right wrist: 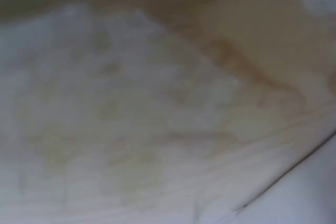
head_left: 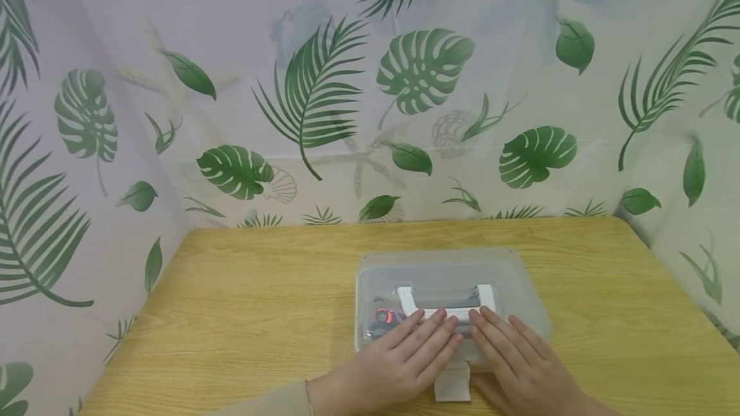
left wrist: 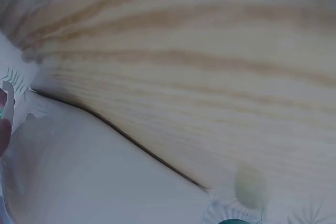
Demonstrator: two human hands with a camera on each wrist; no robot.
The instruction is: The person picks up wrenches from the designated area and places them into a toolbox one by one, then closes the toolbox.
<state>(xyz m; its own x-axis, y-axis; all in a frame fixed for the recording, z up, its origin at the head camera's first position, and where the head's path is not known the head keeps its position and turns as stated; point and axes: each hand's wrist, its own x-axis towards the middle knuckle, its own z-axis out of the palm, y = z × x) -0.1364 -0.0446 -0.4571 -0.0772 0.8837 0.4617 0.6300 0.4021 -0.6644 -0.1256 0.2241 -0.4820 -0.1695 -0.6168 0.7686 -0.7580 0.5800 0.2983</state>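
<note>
A clear plastic box (head_left: 451, 268) with a lid stands on the table, with a white carrying handle (head_left: 487, 297) on top. Through its wall I see dark contents and a round red-and-dark item (head_left: 383, 316). A white latch (head_left: 453, 385) sticks out at the front. Fingers straight, my left hand (head_left: 399, 359) lies over the front left of the lid, its fingertips by the handle. My right hand (head_left: 520, 364) rests over the front right, also with straight fingers, its thumb low beside the latch. In the left wrist view, only bits of fingers (left wrist: 4, 132) show at the left edge.
The wood-grain table (head_left: 248, 300) extends on both sides of the box. Behind and beside it hangs a pale leaf-patterned sheet (head_left: 335, 204). The right wrist view is blurred, with mainly a pale and brownish surface (right wrist: 131, 103).
</note>
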